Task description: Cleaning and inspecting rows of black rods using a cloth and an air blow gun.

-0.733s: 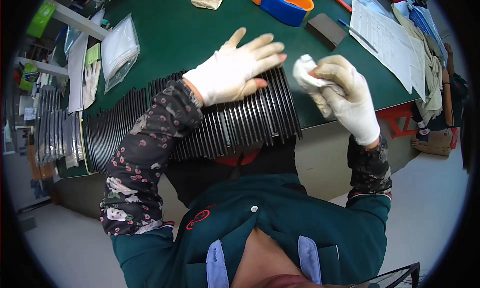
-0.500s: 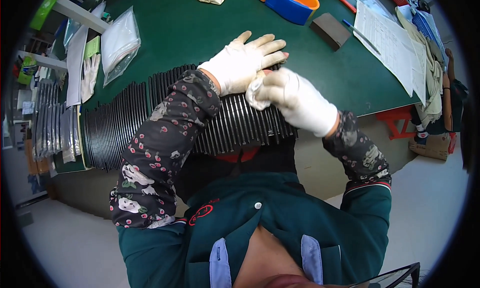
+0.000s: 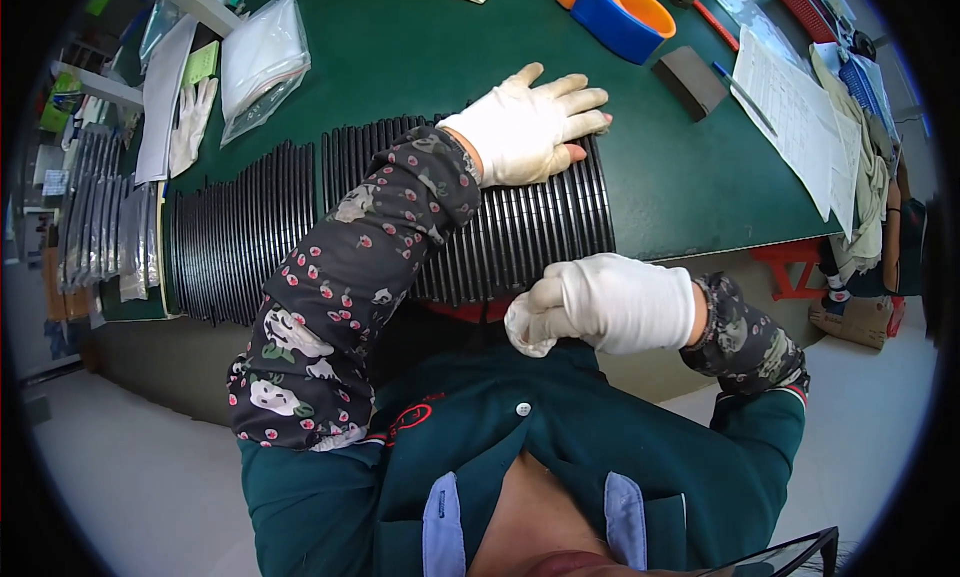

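Lying in a row from left to centre of the frame, the black rods [image 3: 515,232] run lengthwise top to bottom on the worktop [image 3: 690,202]; the left hand [image 3: 530,129], nearer, rests across their upper ends, fingers spread, gripping nothing; the right hand [image 3: 622,302], curled round a white cloth [image 3: 524,335], overlaps their lower right ends, contact unclear; paper sheets [image 3: 795,127] at upper right bear print too small to read.

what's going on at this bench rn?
The gloved left hand lies spread over the far part of a row of thin black rods on the green table. The gloved right hand is closed on a wadded white cloth by the rods' near ends. A grey block and a blue-and-orange holder sit beyond.
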Demonstrator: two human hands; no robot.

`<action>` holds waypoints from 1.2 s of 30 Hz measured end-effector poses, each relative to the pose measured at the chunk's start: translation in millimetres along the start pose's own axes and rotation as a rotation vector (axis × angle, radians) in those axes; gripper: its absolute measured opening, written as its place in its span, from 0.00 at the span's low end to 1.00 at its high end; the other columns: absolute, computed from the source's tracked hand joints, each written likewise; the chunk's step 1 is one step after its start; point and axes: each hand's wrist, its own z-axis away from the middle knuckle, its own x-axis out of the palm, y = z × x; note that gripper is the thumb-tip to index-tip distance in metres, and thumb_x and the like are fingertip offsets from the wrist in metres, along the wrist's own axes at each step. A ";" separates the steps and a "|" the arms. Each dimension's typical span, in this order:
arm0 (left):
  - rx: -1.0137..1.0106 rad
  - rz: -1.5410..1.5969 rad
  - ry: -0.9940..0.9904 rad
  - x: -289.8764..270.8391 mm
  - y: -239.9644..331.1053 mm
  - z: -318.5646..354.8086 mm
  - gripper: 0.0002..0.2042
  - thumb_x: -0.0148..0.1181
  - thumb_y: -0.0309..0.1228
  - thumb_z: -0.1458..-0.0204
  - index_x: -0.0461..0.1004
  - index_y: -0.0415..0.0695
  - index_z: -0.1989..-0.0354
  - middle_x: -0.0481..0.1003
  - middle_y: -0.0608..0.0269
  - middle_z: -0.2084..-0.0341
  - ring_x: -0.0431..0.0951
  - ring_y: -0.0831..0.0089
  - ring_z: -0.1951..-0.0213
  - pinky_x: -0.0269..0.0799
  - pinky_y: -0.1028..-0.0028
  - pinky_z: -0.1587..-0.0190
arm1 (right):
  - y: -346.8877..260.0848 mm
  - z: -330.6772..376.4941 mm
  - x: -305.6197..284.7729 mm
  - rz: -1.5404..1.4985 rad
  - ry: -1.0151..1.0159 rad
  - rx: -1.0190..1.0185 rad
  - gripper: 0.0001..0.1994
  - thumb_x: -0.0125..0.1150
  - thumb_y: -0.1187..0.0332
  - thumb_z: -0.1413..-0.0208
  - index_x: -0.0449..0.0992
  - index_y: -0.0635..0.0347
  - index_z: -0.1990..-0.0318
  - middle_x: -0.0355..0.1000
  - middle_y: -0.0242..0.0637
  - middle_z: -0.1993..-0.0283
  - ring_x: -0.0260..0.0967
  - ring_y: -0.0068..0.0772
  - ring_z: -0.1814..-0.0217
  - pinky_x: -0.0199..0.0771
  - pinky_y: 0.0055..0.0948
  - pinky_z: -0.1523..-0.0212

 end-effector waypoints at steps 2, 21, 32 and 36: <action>-0.004 0.000 0.026 1.3 -1.6 2.5 0.23 0.51 0.38 0.44 0.61 0.50 0.39 0.58 0.61 0.36 0.56 0.63 0.33 0.53 0.50 0.35 | 3.5 -10.9 -9.9 0.139 0.186 0.036 0.12 0.60 0.78 0.54 0.75 0.56 0.60 0.71 0.37 0.62 0.71 0.40 0.60 0.74 0.33 0.61; -0.013 -0.042 -0.039 -0.5 6.9 -16.3 0.25 0.50 0.39 0.43 0.60 0.53 0.36 0.57 0.62 0.35 0.54 0.63 0.33 0.52 0.50 0.35 | 0.2 -1.1 -18.4 0.166 0.245 -0.008 0.10 0.59 0.74 0.54 0.77 0.52 0.62 0.71 0.36 0.66 0.71 0.39 0.62 0.74 0.32 0.63; 0.011 -0.100 -0.015 2.0 4.7 -19.3 0.25 0.49 0.41 0.42 0.58 0.53 0.36 0.57 0.64 0.35 0.54 0.65 0.33 0.52 0.53 0.35 | 2.3 3.5 -29.3 0.209 0.476 0.046 0.09 0.64 0.72 0.54 0.77 0.53 0.63 0.70 0.37 0.65 0.70 0.43 0.60 0.71 0.35 0.62; 0.021 -0.084 0.013 7.1 -0.3 -17.9 0.25 0.51 0.40 0.44 0.59 0.53 0.36 0.58 0.64 0.35 0.54 0.64 0.33 0.52 0.53 0.35 | 13.9 10.8 -6.3 0.278 0.199 0.219 0.07 0.56 0.76 0.54 0.75 0.54 0.66 0.72 0.36 0.63 0.71 0.43 0.59 0.73 0.36 0.61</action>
